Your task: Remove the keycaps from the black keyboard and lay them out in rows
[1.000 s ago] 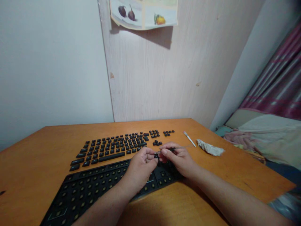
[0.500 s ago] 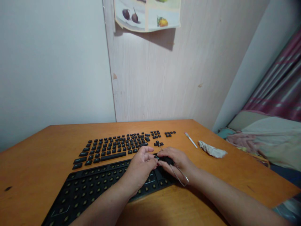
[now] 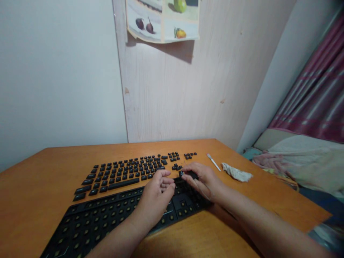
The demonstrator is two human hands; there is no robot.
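Observation:
My right hand [image 3: 200, 179] is closed, pinching a small black keycap [image 3: 181, 173] between thumb and fingertips. A dark handle [image 3: 192, 175] also sits in that hand, and a thin wire runs below it along the palm, probably part of a keycap puller. My left hand [image 3: 158, 191] hovers over the keyboard base with loosely curled fingers apart from the thumb, and nothing shows in it. Under both hands lies the black keyboard base [image 3: 107, 211], its switch posts bare of caps. Behind it, loose black keycaps [image 3: 123, 170] are laid out in rows on the table.
A white-handled brush [image 3: 214, 163] and a crumpled cloth or tissue [image 3: 236, 173] lie right of the keycaps on the wooden table [image 3: 231, 222]. A bed with bedding [image 3: 301, 154] is beyond the table's right edge. A fruit picture [image 3: 161, 21] hangs on the wall.
My hands have moved apart; their fingertips met over the keyboard before. The keycap is now in my right fingertips. The wire has swung closer to my right palm, and the view has shifted slightly.

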